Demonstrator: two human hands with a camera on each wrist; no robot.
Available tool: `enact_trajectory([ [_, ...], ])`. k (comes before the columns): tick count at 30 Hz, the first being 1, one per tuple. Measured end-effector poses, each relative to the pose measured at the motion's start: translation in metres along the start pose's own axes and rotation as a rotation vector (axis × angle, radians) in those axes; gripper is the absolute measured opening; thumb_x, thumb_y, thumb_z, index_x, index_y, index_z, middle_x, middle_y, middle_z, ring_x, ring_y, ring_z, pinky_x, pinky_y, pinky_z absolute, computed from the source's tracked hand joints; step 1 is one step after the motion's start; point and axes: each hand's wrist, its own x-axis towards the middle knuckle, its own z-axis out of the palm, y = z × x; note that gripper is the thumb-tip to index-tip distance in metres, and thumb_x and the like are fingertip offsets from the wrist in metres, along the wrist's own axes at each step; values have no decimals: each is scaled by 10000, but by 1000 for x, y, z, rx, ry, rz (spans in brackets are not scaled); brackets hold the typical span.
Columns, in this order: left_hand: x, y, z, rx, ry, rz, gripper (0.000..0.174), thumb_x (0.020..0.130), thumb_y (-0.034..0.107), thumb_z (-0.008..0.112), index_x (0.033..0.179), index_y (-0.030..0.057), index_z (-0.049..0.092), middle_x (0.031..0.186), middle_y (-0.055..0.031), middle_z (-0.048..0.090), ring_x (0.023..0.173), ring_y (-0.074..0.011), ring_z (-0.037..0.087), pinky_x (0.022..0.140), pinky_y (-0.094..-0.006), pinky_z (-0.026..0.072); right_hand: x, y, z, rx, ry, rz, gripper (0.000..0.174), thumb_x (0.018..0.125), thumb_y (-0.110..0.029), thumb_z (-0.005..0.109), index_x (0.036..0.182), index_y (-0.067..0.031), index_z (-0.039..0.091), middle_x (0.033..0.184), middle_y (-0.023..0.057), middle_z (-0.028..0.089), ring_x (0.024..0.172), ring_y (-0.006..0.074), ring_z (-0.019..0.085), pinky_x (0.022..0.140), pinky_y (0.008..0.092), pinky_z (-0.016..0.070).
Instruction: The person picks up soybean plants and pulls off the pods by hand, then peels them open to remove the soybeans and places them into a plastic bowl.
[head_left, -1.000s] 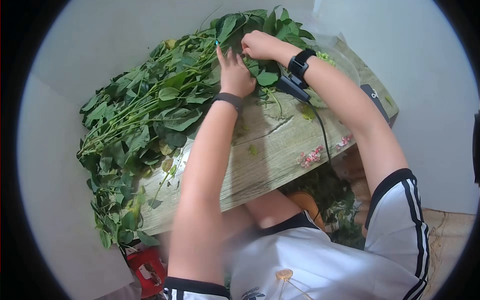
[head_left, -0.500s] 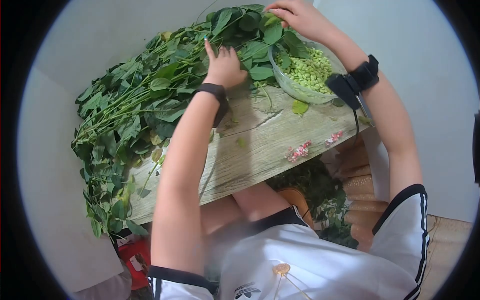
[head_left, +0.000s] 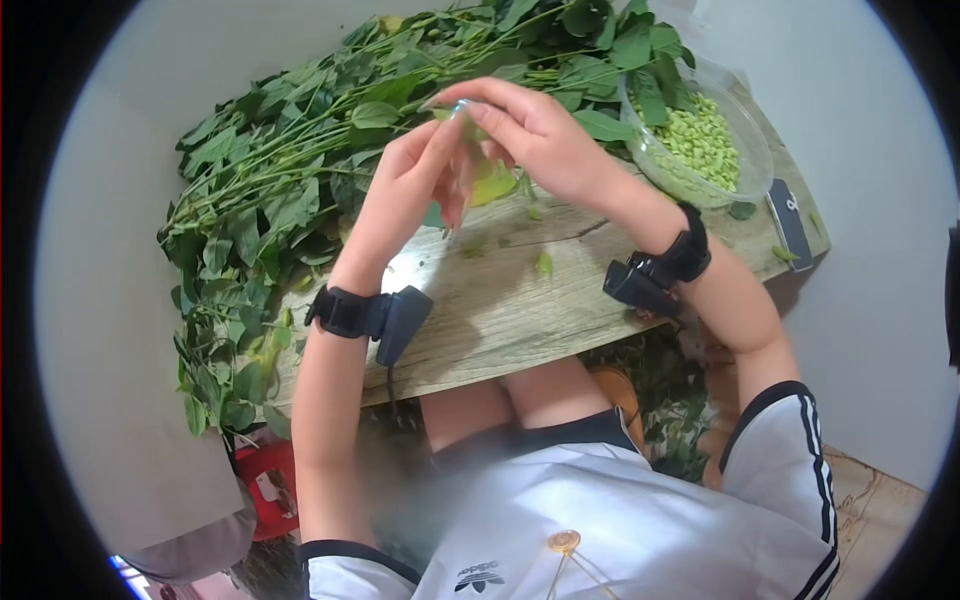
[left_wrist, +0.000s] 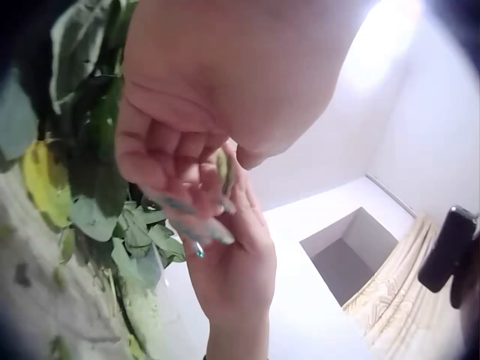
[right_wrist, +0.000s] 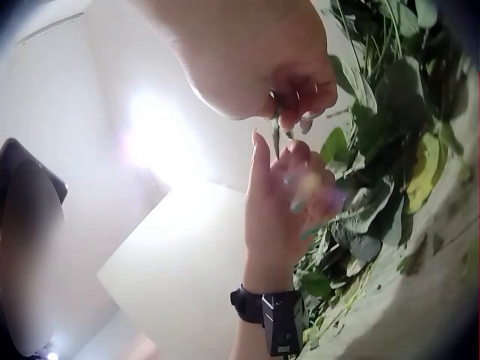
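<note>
My two hands meet over the near edge of the plant pile in the head view. Between them is a small green bean pod (right_wrist: 276, 136), seen end-on and partly hidden by fingers. The right hand (head_left: 545, 138) pinches it from above in the right wrist view. Curled fingers of the left hand (head_left: 408, 182) hold the pod's other end. Leafy bean plants (head_left: 300, 175) with long green stems lie heaped just behind both hands. To the right, a clear plastic bowl (head_left: 755, 165) contains many shelled green beans (head_left: 700, 145), with leaves hanging over its left rim.
Loose leaf bits lie on the wooden table (head_left: 480, 310). A dark phone (head_left: 790, 225) rests at the right edge, beyond the bowl. Cabled cameras are strapped to both wrists. More greenery (head_left: 675, 420) is on the floor under the table, and a red bag (head_left: 270, 490) sits lower left.
The right hand went from the stems out over the bowl's far side, then back left. The left hand let go of the plants, and both hands now come together at the pod.
</note>
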Motion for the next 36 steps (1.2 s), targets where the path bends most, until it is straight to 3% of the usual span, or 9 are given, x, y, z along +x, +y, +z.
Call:
enact_trajectory([
  [11, -20, -38, -20, -101, 246, -17, 345, 1039, 342, 436, 849, 67, 521, 659, 1, 520, 470, -58, 482, 413, -207, 408, -17, 40, 2, -17, -228, 337, 327, 1026, -248, 476, 1259, -56, 602, 611, -32, 522, 523, 29, 456, 479, 204, 367],
  [16, -20, -41, -5, -168, 223, -70, 333, 1041, 334, 437, 886, 57, 540, 604, 14, 518, 458, -51, 481, 415, -187, 351, -18, 35, 2, -164, -185, 305, 340, 1001, -263, 527, 1279, -89, 618, 596, -12, 551, 528, 33, 495, 496, 222, 400],
  [19, -23, -37, 4, -157, 163, -129, 314, 1043, 321, 434, 930, 51, 546, 647, 15, 539, 488, -34, 485, 427, -177, 369, -22, 35, 1, 123, -52, 379, 359, 998, -287, 544, 1299, -104, 611, 655, -10, 587, 511, 22, 478, 489, 189, 385],
  [23, -30, -34, 14, -333, 24, -186, 313, 1046, 324, 429, 971, 45, 548, 717, 7, 577, 520, -42, 524, 443, -170, 405, -25, 33, 7, 416, -97, 304, 329, 968, -241, 606, 1265, -104, 639, 797, -22, 596, 543, 16, 482, 472, 156, 361],
  [27, -33, -34, 19, -510, -10, -217, 336, 1043, 329, 436, 937, 33, 554, 692, 1, 563, 533, -48, 531, 453, -176, 402, -24, 50, 13, 318, -31, 12, 261, 873, -100, 706, 1127, -41, 701, 1076, 52, 564, 814, 88, 575, 685, 207, 482],
  [29, -34, -40, 20, -227, 111, -173, 361, 1039, 347, 439, 905, 35, 563, 673, 7, 540, 531, -42, 512, 466, -178, 392, -22, 55, 13, 202, 135, -96, 221, 857, -75, 713, 1073, -26, 710, 1153, 85, 560, 928, 133, 592, 793, 247, 492],
  [33, -36, -27, 15, -140, 107, -168, 328, 1046, 354, 396, 932, 68, 508, 695, -6, 533, 550, -73, 501, 484, -195, 379, -24, 39, 12, 131, 134, 137, 180, 860, -36, 674, 1034, -28, 721, 969, 61, 686, 875, 132, 637, 731, 270, 514],
  [34, -35, -25, 16, -97, 116, -173, 340, 1049, 357, 386, 932, 63, 511, 679, -1, 527, 541, -67, 492, 477, -195, 367, -21, 46, 6, -235, 54, -153, 301, 828, -75, 703, 1127, -42, 695, 822, 40, 686, 782, 149, 629, 689, 273, 513],
  [36, -34, -24, 16, -57, 129, -178, 352, 1053, 360, 376, 932, 58, 513, 663, 4, 522, 533, -61, 483, 470, -195, 356, -21, 44, 8, -318, 12, -269, 381, 805, -113, 722, 1177, -50, 672, 833, 48, 679, 761, 161, 615, 682, 275, 510],
])
